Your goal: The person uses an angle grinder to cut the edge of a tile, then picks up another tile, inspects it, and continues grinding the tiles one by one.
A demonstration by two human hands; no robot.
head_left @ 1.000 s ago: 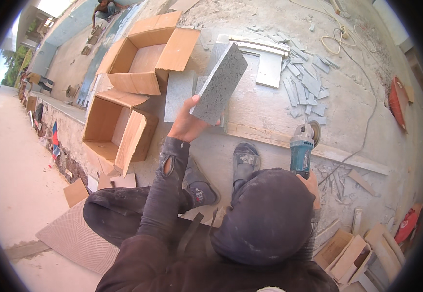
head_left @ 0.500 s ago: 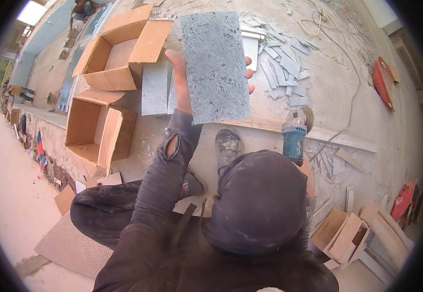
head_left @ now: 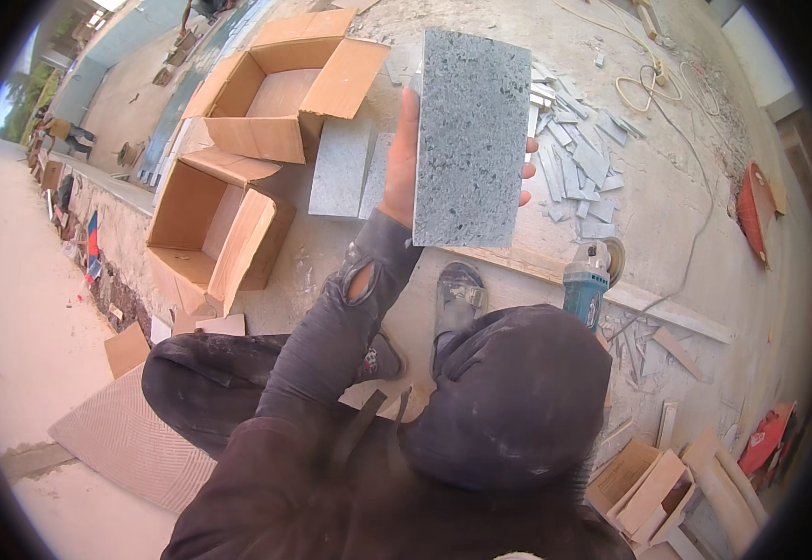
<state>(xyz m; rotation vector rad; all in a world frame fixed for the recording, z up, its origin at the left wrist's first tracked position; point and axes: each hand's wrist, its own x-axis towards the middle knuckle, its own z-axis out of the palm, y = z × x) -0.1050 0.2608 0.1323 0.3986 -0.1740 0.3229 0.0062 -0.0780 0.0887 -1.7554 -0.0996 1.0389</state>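
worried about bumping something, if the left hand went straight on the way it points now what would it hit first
The left hand, holding the grey tile, seems to have a free way over the concrete floor, though the tile hides what lies behind it and depth is unclear.

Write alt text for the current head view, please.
The left hand holds a speckled grey slab, thumb and fingertips at opposite long edges. A teal angle grinder shows at right, two open cardboard boxes stand at left, and grey offcuts lie scattered beyond the grinder.
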